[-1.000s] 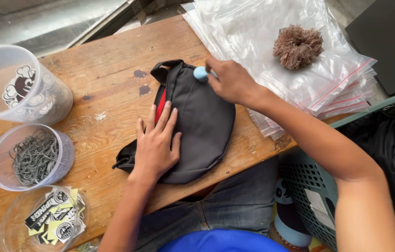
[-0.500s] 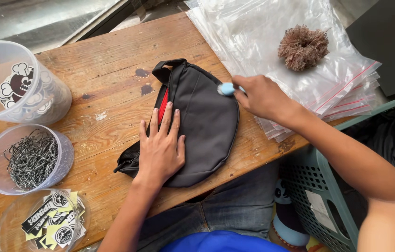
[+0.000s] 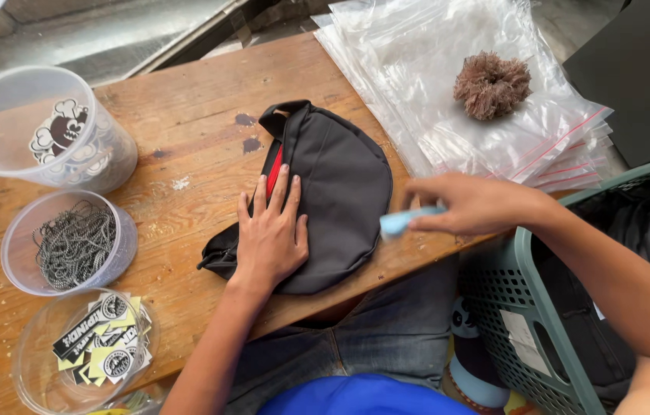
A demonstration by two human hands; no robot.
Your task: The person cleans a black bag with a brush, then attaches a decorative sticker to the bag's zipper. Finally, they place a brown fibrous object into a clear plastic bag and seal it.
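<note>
On the wooden table (image 3: 186, 123), the left hand (image 3: 271, 238) lies flat with fingers spread on the black pouch (image 3: 340, 184), while the right hand (image 3: 471, 204) grasps a small light-blue tool (image 3: 405, 221) at its lower right edge, where a hard stroke could drag the pouch off.

1. The bag (image 3: 340, 196) lies on the table (image 3: 202, 115), near its middle
2. The left hand (image 3: 271, 234) rests flat on the bag's left part
3. The right hand (image 3: 478, 204) is just right of the bag, holding a small roller (image 3: 402, 221) at its edge
4. Three tubs (image 3: 40, 131) stand along the table's left side
5. A stack of plastic bags (image 3: 455, 92) lies right, a fuzzy ball (image 3: 492, 84) on it
</note>
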